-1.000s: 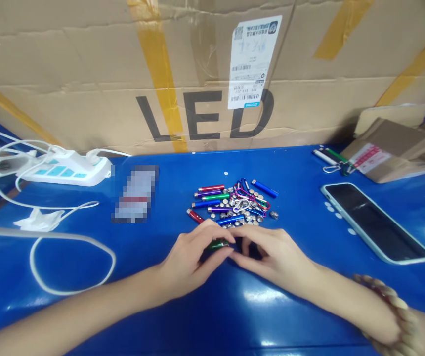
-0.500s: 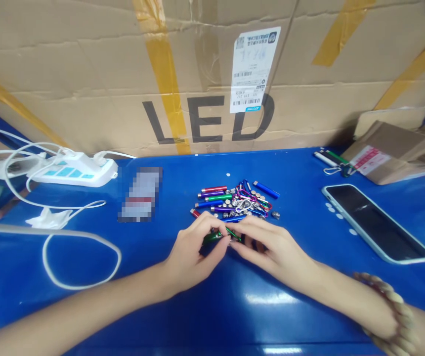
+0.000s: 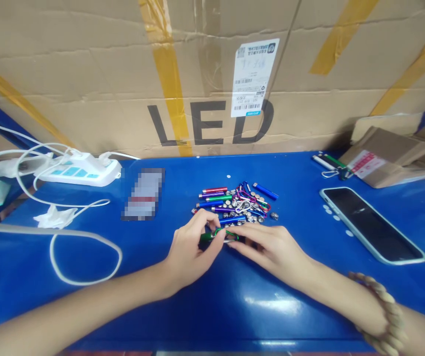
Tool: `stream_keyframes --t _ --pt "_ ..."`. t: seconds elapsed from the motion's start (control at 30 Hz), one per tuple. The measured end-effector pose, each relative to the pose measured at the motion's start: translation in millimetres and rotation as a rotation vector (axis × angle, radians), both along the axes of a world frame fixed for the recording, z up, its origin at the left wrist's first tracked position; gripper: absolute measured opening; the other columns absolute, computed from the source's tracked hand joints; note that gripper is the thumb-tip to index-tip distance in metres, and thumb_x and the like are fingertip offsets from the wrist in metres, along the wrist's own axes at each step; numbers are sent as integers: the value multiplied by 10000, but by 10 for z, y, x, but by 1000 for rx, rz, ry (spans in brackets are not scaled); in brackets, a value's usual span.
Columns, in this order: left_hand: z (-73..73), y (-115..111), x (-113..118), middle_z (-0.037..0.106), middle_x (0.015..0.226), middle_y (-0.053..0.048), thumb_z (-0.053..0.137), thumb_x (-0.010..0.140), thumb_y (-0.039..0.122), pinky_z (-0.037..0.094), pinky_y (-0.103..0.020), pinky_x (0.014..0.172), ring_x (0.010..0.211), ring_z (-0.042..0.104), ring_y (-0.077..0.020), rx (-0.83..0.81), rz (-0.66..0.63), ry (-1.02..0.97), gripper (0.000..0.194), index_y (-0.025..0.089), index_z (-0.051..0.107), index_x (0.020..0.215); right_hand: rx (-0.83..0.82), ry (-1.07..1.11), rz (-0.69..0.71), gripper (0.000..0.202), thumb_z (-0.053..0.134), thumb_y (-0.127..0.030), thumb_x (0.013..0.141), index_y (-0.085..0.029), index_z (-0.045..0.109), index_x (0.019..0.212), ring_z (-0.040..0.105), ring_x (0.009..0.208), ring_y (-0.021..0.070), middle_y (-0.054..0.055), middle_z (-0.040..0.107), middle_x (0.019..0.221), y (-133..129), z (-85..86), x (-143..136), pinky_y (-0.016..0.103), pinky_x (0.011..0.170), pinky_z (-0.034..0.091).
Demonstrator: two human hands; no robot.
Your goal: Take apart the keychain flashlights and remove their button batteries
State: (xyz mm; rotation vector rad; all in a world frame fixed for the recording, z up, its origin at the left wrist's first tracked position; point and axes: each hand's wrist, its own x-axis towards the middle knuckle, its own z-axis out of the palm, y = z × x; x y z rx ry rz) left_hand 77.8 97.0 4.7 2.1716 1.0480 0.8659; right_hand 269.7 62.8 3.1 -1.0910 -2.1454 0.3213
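Observation:
Between the fingertips of both hands is a green metal tube (image 3: pixel 206 237) with a green carabiner clip (image 3: pixel 232 234) at its right end. My left hand (image 3: pixel 194 247) pinches the tube, its fingers covering part of it. My right hand (image 3: pixel 272 249) has its fingers closed round the clip end, where the grip is partly hidden. Just beyond the hands lies a pile of coloured tubes, among them a red tube (image 3: pixel 214 190) and a blue tube (image 3: pixel 265 191), with a pink carabiner (image 3: pixel 245 194) and small round silver pieces.
A phone (image 3: pixel 373 225) lies at the right, near white dots. Behind it are a small carton (image 3: pixel 390 153) and more tubes with clips. A white power strip (image 3: pixel 82 170), cables and a blurred flat item (image 3: pixel 144 194) are at the left. A large cardboard box (image 3: pixel 116 89) stands behind.
The view has shifted slightly. My left fingertips have moved a little on the green piece, and more of its green clip now shows between the hands.

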Motion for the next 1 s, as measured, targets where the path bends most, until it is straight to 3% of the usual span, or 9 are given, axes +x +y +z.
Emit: stream_keyframes --t 0.2,0.5,0.73,1.0 --pt "8 22 10 504 793 -5 408 908 204 409 -226 614 683 525 -121 25 -15 46 218 181 492 709 98 -76 -12 232 488 -255 934 -135 643 1059 691 753 165 67 718 926 15 13 6 259 687 559" --pt "-31 27 -6 503 795 -13 437 894 193 411 -205 591 690 522 -121 87 -100 51 221 174 545 702 261 -348 5 349 338 -191 977 -42 651 1011 686 649 186 104 692 786 -6 19 -85 273 556 569" --pt "-22 0 -16 482 785 2 418 898 173 398 -214 608 653 496 -107 67 -185 26 198 177 513 725 340 -353 -6 378 304 -220 992 -63 648 1004 656 597 143 74 668 753 -7 7 -101 240 523 546" --pt "20 -2 13 515 777 5 383 931 257 393 -235 619 677 532 -131 36 -96 114 174 186 497 821 376 -341 -64 377 294 -199 999 -38 627 1070 657 658 139 76 663 754 -3 16 -83 218 544 532"
